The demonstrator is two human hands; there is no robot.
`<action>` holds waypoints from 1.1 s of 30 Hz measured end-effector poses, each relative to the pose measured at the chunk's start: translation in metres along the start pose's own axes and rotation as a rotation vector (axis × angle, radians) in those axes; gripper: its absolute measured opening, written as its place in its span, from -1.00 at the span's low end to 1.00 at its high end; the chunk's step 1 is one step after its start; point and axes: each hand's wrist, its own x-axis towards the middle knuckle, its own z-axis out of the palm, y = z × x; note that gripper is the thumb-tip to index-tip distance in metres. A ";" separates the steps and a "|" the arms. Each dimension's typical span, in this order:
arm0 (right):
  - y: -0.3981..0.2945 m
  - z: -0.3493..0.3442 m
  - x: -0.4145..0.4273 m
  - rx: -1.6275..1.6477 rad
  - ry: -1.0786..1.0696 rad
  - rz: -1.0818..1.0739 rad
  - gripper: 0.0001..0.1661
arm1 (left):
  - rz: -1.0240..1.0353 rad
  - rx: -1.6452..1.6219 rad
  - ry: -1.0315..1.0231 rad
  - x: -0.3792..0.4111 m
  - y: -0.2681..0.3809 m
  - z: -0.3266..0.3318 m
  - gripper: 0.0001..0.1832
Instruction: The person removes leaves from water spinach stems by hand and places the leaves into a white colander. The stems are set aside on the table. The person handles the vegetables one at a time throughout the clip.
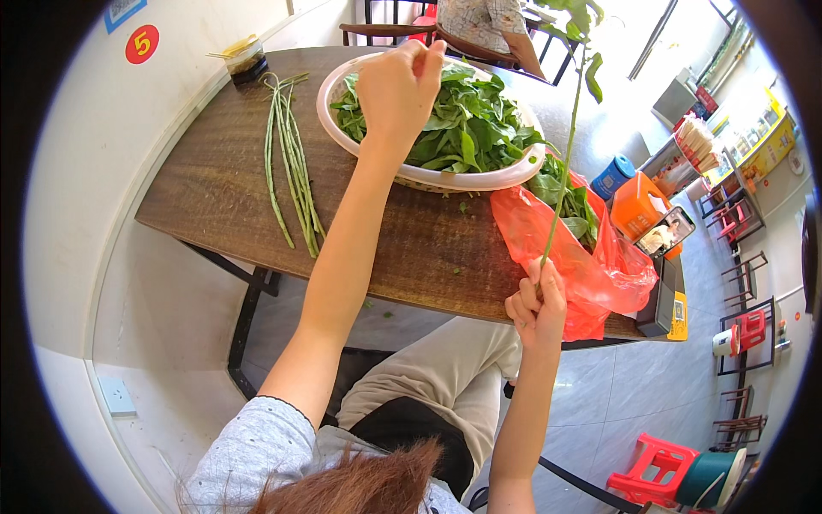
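My right hand (538,303) grips the lower end of a long green leafy stem (568,151), which stands nearly upright with leaves at its top. Above the left part of a white plastic basket (443,178) is my left hand (401,83), its fingers bent together; whether anything is between them cannot be told. Picked green leaves (478,122) fill the basket. To its left, several bare stems (292,167) lie on the brown wooden table (417,250). A red plastic bag (552,257) holding more leafy greens (565,193) lies open beside my right hand.
A small tub of dark sauce (246,63) stands by the wall. At the table's right are a blue canister (613,177), an orange container (637,205) and a propped phone (666,231). Another person (481,26) sits beyond the table. A red stool (655,466) stands lower right.
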 end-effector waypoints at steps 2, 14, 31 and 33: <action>0.000 0.001 0.000 -0.002 -0.016 0.006 -0.68 | 0.227 0.029 0.043 0.000 -0.006 0.008 -0.73; 0.001 0.002 0.000 -0.047 -0.031 0.007 -0.67 | 0.086 0.132 -0.279 -0.009 -0.016 0.015 -0.81; -0.001 0.007 0.000 -0.177 -0.128 0.062 -0.67 | -0.133 -0.970 -0.437 -0.014 0.024 0.015 -0.71; -0.001 0.007 0.000 -0.188 -0.135 0.063 -0.67 | -0.158 -1.067 -0.467 -0.013 0.025 0.012 -0.73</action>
